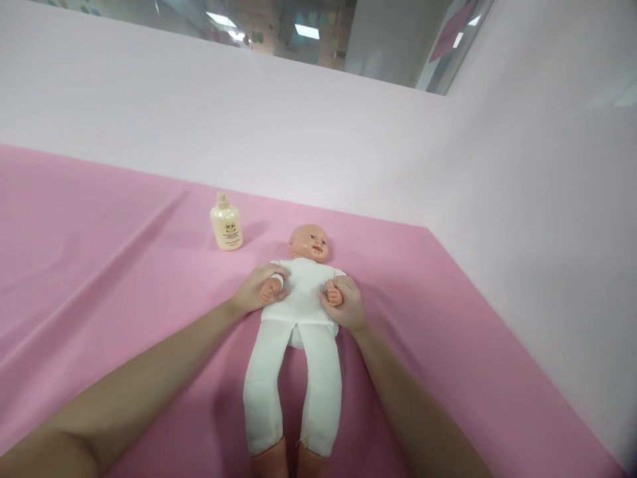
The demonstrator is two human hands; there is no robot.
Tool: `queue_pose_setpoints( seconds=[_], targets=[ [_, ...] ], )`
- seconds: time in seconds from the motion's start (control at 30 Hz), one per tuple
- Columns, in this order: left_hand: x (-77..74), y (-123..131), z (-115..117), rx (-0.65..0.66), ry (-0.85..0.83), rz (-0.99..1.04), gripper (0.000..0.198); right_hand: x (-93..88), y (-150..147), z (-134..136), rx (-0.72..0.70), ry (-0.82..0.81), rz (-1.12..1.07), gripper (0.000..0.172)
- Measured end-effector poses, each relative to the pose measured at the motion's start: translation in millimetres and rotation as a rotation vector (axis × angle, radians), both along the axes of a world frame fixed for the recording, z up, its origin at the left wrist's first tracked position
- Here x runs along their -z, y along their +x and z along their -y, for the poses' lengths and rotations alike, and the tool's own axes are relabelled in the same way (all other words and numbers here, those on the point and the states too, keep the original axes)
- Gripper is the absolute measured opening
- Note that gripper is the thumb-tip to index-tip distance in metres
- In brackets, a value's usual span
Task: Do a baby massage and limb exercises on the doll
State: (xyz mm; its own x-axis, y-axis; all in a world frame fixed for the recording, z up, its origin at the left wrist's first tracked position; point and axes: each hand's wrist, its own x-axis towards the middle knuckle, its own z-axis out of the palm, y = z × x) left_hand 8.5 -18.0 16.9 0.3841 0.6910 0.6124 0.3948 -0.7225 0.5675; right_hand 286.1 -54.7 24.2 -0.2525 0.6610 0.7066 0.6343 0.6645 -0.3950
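A baby doll (301, 292) with a white cloth body lies on its back on the pink sheet (164, 299), its head away from me. My left hand (251, 289) is wrapped round the doll's arm on the left, just above its small plastic hand. On the other side, my right hand (352, 304) closes round the doll's other arm, whose little fist shows between my thumb and fingers. Both doll arms are bent in beside its chest. The legs point toward me, and the feet are cut off by the bottom edge of the view.
A cream-coloured bottle (227, 224) with a cap and printed label stands upright on the sheet, left of the doll's head. White walls (298, 139) border the sheet at the back and right. A window (318, 40) with reflected lights is set above.
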Motion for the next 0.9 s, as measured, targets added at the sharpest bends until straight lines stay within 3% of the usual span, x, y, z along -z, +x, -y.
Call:
queue_pose_setpoints(
  seconds=[0.2,0.37,0.57,0.7,0.9],
  targets=[
    [8.4,-2,-5,-0.017,-0.048,0.005,0.041,0.4,2,0,-0.008,-0.061,-0.011,0.013],
    [19.0,1,-12,-0.118,-0.116,0.071,0.056,10.3,3,-8,0.071,-0.165,-0.081,0.058],
    [33.2,2,-20,-0.202,-0.206,0.069,0.082,14.1,5,-15,0.211,-0.252,-0.037,0.066],
    [35.1,-1,-21,-0.199,-0.225,0.079,0.075,11.3,8,-16,0.229,-0.288,-0.033,0.065],
    [23.5,-2,-16,-0.219,-0.198,0.071,0.063,13.0,13,-23,0.185,-0.285,-0.096,0.068]
  ],
)
